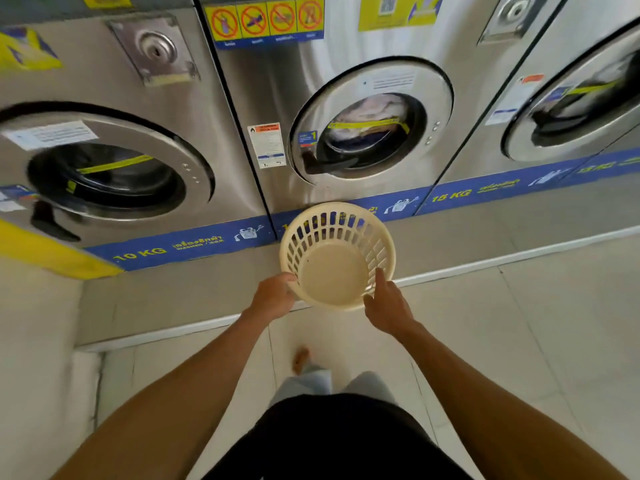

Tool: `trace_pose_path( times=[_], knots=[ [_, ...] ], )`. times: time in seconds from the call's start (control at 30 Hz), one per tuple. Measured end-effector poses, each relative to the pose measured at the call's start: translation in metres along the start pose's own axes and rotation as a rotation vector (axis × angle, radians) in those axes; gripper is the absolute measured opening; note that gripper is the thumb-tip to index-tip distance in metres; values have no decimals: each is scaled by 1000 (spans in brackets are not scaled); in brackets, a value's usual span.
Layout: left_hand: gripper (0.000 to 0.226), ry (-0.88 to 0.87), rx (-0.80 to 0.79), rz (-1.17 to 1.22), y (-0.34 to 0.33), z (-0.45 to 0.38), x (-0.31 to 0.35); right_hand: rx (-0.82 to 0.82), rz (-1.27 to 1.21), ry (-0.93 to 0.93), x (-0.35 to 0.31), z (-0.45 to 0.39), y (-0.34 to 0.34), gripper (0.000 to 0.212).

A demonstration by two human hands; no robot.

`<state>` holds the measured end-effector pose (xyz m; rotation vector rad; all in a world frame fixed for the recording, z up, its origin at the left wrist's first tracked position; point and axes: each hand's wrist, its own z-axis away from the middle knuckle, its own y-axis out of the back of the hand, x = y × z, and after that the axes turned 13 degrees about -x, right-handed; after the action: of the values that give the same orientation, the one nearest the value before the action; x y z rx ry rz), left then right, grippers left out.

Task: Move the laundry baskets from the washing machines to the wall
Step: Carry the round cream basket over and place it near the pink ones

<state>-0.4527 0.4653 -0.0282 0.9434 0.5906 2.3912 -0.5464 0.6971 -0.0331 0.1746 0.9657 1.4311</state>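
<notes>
Standing at 9 o'clock, a steel washing machine [114,109] marked "10 KG" on the blue strip below, its round door [104,168] shut and the drum dark behind the glass. Sitting at 12 o'clock, a second washing machine [332,98] under a row of yellow warning stickers [265,19], with pale laundry [372,114] showing through the porthole. Showing at 2 o'clock, part of a third machine [568,109] above a "15 KG" label [452,195].

Resting at centre frame, on the grey raised plinth [180,296] in front of the middle machine, a cream slotted laundry basket [337,256], round, empty and upright, or perhaps just lifting off the plinth; hard to tell which. Curling around the near rim at 7 o'clock of the basket, the left hand [273,296], fingers closed on the plastic. Reaching in at 4 o'clock of the basket, the right hand [388,303], fingers loosely spread, forefinger lying against the rim and thumb just below it, not clearly gripping.

Extending from the bottom corners, both bare forearms. Showing at 6 o'clock, a dark shirt, pale trousers and one bare foot [300,360] on the white tiled floor [519,341].
</notes>
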Motion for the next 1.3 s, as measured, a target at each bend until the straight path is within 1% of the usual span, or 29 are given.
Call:
trace_pose_path(
  times=[0.1, 0.2, 0.33, 0.4, 0.53, 0.67, 0.77, 0.8, 0.87, 0.93, 1.0, 1.13, 1.23, 1.3],
  knots=[
    [49, 39, -29, 26, 0, -20, 11, 21, -44, -3, 12, -21, 17, 68],
    [51, 80, -24, 37, 0, -44, 14, -21, -50, -7, 26, -44, 32, 61],
    [49, 145, 20, 80, -6, -75, 12, -83, -5, -35, 51, -77, 44, 54],
    [50, 197, 18, 90, -12, -93, 8, -111, -1, -69, 62, -97, 47, 50],
    [52, 284, -7, 130, -32, -133, -1, -74, 3, -160, 79, -141, 45, 42],
    [55, 407, 65, 282, -61, -179, -16, 69, 65, -148, 99, -194, 24, 43],
    [61, 522, 114, 382, -79, -215, -27, 118, 73, -160, 113, -237, 5, 49],
    [64, 545, 128, 376, -85, -228, -33, 122, 66, -172, 118, -254, -2, 50],
    [70, 557, 142, 347, -94, -245, -44, 132, 51, -193, 126, -275, -10, 51],
    [78, 577, 160, 382, -104, -261, -58, 145, 37, -187, 135, -297, -17, 52],
    [83, 558, 185, 411, -114, -272, -65, 115, -8, -200, 141, -315, -19, 56],
    [77, 471, 290, 407, -119, -274, -67, 38, -18, -188, 155, -329, -9, 71],
    [74, 442, 246, 410, -108, -257, -67, 34, 73, -165, 152, -318, 5, 70],
    [77, 496, 193, 445, -99, -234, -63, 16, 107, -179, 144, -303, 16, 70]
  ],
)
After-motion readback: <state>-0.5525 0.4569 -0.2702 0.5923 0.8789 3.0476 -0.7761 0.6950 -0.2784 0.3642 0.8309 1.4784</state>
